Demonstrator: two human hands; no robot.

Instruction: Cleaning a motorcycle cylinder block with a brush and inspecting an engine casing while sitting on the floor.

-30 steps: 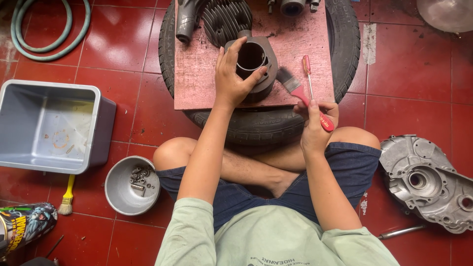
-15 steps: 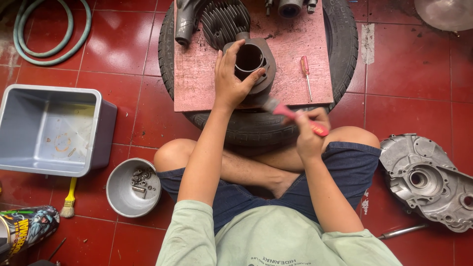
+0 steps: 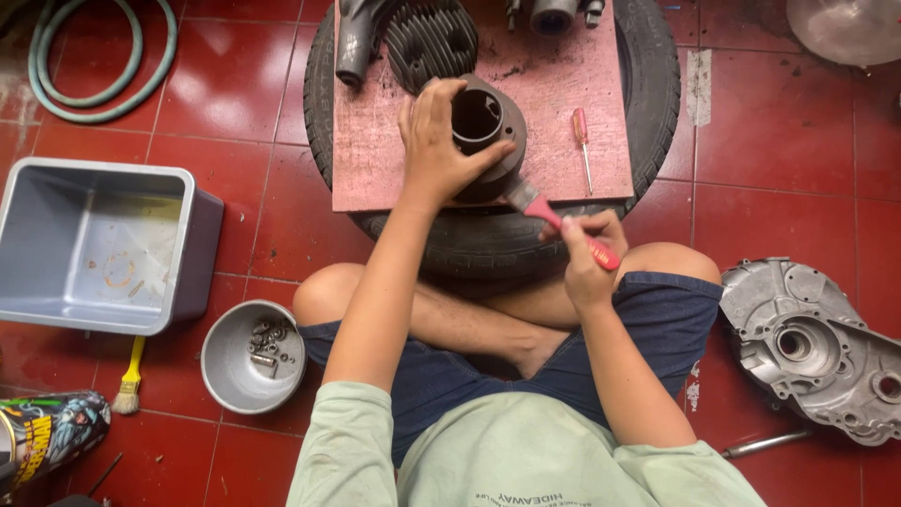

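Left hand [image 3: 434, 141] clamped the engine cylinder [image 3: 488, 131] steady on the pink board [image 3: 375, 178] over the tyre [image 3: 488, 244], so right hand [image 3: 582, 249], gripping the red-handled brush [image 3: 544, 214], could reach its side.

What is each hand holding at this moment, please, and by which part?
The left hand grips the dark metal cylinder by its rim and side. The right hand holds a paintbrush by its red handle, bristles against the cylinder.
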